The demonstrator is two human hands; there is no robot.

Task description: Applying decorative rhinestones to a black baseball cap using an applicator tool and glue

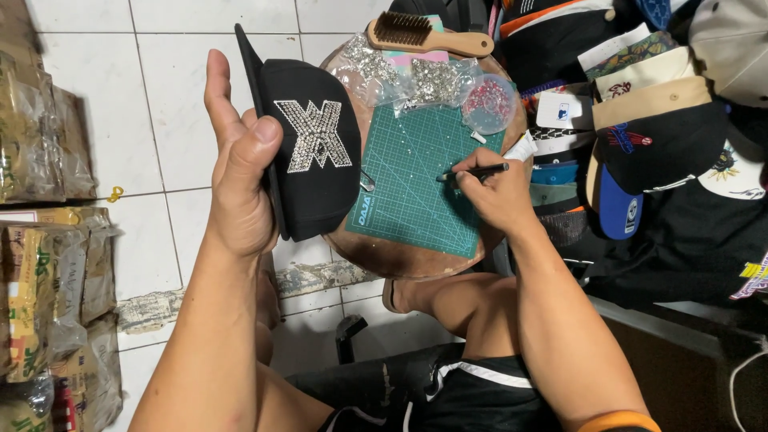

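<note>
My left hand (pixel 240 168) grips a black cap (pixel 316 200) by its side, front panel turned up toward me. A letter-shaped patch of silver rhinestones (pixel 317 134) covers the cap's front. My right hand (pixel 498 192) holds a thin black pen-like tool (pixel 474 171), its tip lowered onto a green cutting mat (pixel 416 192). The mat lies on a round wooden stool top (pixel 416 258) between my knees.
Clear bags of silver stones (pixel 400 76), a small dish of red stones (pixel 489 102) and a wooden brush (pixel 428 36) sit at the stool's far edge. A pile of caps (pixel 640 120) fills the right. Wrapped packages (pixel 48 304) line the left on white floor tiles.
</note>
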